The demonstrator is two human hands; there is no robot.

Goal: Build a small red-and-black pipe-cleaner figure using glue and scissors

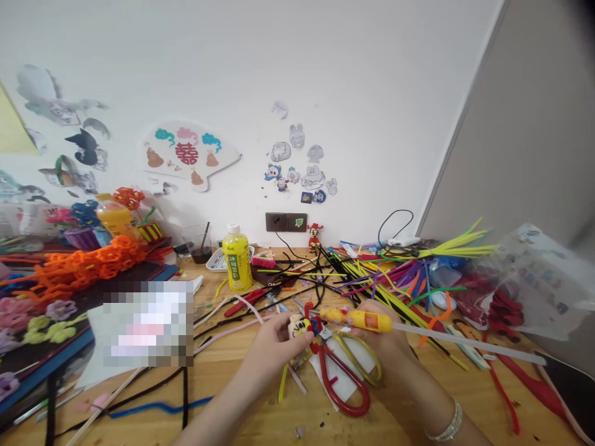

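Observation:
My left hand (273,348) is closed around a small fuzzy figure (299,325) with a cream head and red and blue parts. My right hand (393,347) grips a yellow hot glue gun (372,320), its nozzle end close to the figure. A long translucent glue stick (469,341) sticks out of the gun's back to the right. Beneath both hands lie scissors (346,406) with one red and one yellow handle, on white paper (341,378). Whether the nozzle touches the figure, I cannot tell.
Loose pipe cleaners (385,285) in many colours cover the table's back right. A yellow-green drink bottle (237,260) stands behind my left hand. Orange fuzzy flowers (102,263) lie to the left. Another small figure (315,236) stands at the wall by the socket (286,222).

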